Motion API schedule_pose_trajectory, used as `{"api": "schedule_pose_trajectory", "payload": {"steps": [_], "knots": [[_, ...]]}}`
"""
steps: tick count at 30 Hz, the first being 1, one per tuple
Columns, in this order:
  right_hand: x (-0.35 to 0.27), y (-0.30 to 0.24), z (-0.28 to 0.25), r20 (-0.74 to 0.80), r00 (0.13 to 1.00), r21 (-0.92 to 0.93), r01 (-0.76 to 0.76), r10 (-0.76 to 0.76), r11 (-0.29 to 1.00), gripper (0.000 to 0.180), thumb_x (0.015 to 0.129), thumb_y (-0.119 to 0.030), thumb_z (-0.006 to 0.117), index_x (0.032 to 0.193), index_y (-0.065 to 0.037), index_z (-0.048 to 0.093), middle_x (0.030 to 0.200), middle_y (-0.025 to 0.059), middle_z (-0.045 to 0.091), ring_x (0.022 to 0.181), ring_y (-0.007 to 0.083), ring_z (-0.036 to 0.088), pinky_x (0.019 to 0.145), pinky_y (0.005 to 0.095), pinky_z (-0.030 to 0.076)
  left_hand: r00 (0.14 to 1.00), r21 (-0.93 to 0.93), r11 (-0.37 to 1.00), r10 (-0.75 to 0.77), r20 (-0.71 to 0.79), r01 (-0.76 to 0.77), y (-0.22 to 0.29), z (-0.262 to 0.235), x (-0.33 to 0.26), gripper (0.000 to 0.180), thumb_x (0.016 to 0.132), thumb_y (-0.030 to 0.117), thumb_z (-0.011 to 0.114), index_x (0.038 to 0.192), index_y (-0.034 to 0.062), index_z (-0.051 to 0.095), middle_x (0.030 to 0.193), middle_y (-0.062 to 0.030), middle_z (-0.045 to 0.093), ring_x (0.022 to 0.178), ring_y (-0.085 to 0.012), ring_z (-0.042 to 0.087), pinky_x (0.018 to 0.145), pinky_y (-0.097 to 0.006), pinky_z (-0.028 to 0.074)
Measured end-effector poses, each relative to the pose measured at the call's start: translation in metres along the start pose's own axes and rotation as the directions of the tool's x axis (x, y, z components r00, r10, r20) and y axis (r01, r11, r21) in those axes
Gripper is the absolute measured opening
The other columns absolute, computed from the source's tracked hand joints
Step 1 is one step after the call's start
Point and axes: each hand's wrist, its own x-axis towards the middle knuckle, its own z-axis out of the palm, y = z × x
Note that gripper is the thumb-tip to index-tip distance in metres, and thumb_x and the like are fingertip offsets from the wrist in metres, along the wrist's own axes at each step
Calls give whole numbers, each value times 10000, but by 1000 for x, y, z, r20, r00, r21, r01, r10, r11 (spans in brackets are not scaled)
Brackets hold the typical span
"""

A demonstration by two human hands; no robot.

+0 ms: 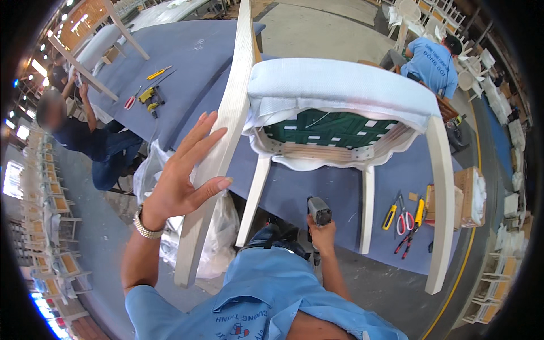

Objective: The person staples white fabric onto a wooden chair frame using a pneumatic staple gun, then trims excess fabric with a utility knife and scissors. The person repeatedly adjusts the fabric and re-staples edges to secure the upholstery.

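A chair with a whitish wooden frame point(439, 192) stands tilted before me on a grey-blue table point(300, 184). Pale fabric point(340, 82) covers its seat and hangs in loose folds along the lower rim. Green webbing point(317, 126) shows beneath the seat. My left hand point(184, 173), fingers stretched and thumb apart, rests against the chair's long left leg point(226, 122). Low in front of my body, my right hand point(323, 235) is wrapped round a grey and black staple gun point(320, 211), held apart from the chair. The staple gun's nose is hard to make out.
Yellow-handled cutters point(389, 217), red-handled scissors point(404, 222), pliers point(406, 243) and a cardboard box point(470, 195) lie at right. Another staple gun point(151, 100) lies on the far table point(187, 56). Co-workers sit at left point(93, 141) and far right point(430, 65). Plastic wrapping point(212, 238) hangs nearby.
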Motion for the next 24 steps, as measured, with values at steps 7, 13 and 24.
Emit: {"api": "schedule_pose_trajectory", "payload": {"steps": [7,13,24], "knots": [[-37,1,21,-17,999,-66,27,-28,997,317,811,-228,811,922,37,679,731,136,696,679,246,677,685,397,524,971,-344,918,-231,-65,195,3,27,-14,673,892,377,727,1453,58,534,1628,-190,316,1502,-316,309,1201,-423,249],[-30,-22,40,-84,973,-139,204,-217,969,382,795,-225,807,1055,25,682,903,173,725,848,329,703,782,408,534,989,-348,935,-112,-96,72,-2,30,-29,564,891,283,747,1396,79,599,1631,-224,289,1539,-411,173,1206,-520,212],[-64,-40,116,-243,861,-90,438,-447,894,506,816,-201,787,1236,10,598,1063,195,675,970,319,668,851,397,515,890,-189,875,456,9,-446,-9,22,-23,660,846,457,769,1399,137,606,1640,-217,264,1545,-427,125,1208,-592,153]]}}
